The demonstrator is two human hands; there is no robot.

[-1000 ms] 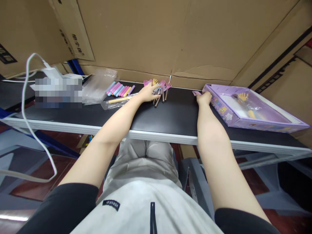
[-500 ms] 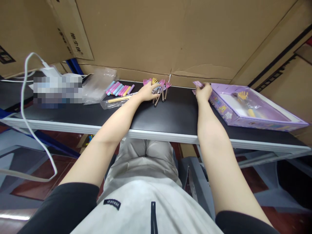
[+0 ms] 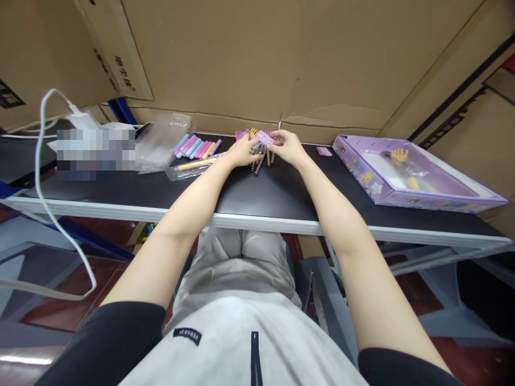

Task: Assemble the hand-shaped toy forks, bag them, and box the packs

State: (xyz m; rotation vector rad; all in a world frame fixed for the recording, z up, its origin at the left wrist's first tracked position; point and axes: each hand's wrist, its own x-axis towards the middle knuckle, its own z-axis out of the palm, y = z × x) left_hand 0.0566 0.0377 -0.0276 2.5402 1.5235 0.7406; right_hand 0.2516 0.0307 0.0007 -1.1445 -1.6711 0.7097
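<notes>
My right hand [image 3: 287,147] pinches a small pink card [image 3: 265,137] over a cluster of small hand-shaped rakes with metal stems [image 3: 259,158] at the back of the black table [image 3: 281,187]. My left hand [image 3: 243,151] rests on the same rakes with its fingers curled, and its fingertips meet the card's left end. A second pink card [image 3: 324,151] lies flat on the table to the right. A purple windowed toy box [image 3: 406,174] lies further right with a yellow hand-shaped rake inside.
Pastel handle sleeves [image 3: 197,148] lie in a row left of the rakes, beside clear plastic bags [image 3: 163,140]. A white charger cable [image 3: 44,177] hangs off the table's left end. Cardboard boxes [image 3: 257,59] wall the back. My lap is under the table edge.
My right hand lifted a pink card from beside the purple box and carried it left to the rakes. One card stayed on the table. My left hand stayed on the rakes.
</notes>
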